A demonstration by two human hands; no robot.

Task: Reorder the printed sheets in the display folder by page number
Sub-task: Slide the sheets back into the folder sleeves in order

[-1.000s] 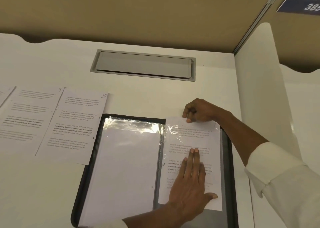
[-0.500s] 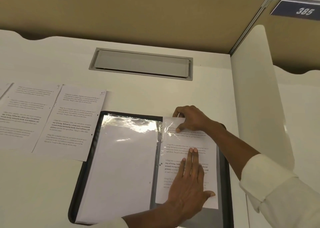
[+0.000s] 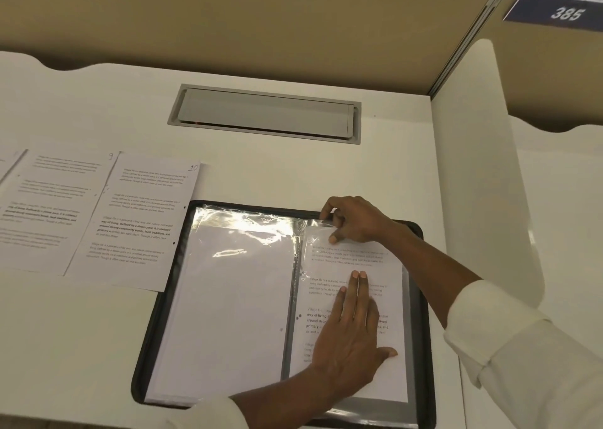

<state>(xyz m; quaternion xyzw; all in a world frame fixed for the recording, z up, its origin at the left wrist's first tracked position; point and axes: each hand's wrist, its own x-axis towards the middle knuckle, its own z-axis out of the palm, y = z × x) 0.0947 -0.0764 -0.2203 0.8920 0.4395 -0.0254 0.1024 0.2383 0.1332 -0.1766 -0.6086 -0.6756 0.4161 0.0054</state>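
– Two hands in the head view. States?
– Left hand (image 3: 350,340) is flat, fingers straight and together, thumb out to its right, pressing down on the printed sheet (image 3: 386,278). Right hand (image 3: 354,221) is curled and clamped on the top edge of the clear pocket (image 3: 316,224), just above the left fingertips. Its thumb tip lies on the sheet's face. Can't tell if paper is in that pinch or only film.
– Where's the sheet?
– Under the left palm, on the right half of the open display folder (image 3: 162,301), which lies flat on the desk (image 3: 293,174). The palm hides the middle of the text. No page number is readable, and the right hand covers part of the top edge. The folder's near corner, below the left thumb, is cut off by the frame.
– Left of the hands?
– Blank page (image 3: 228,314) in the left half, glare across its top. Further left are loose sheets on the desk: sheet 10 (image 3: 137,223), right edge against the folder rim, then sheet 9 (image 3: 49,210), then a third sheet (image 3: 8,164), mostly out of frame. Body text is too small to read.
– Beyond the right hand?
– Grey hatch (image 3: 266,114) set in the desk. Up and right of it is a blue plate (image 3: 566,13) reading 385, its end cropped. The left cuff (image 3: 208,414) is cropped too.
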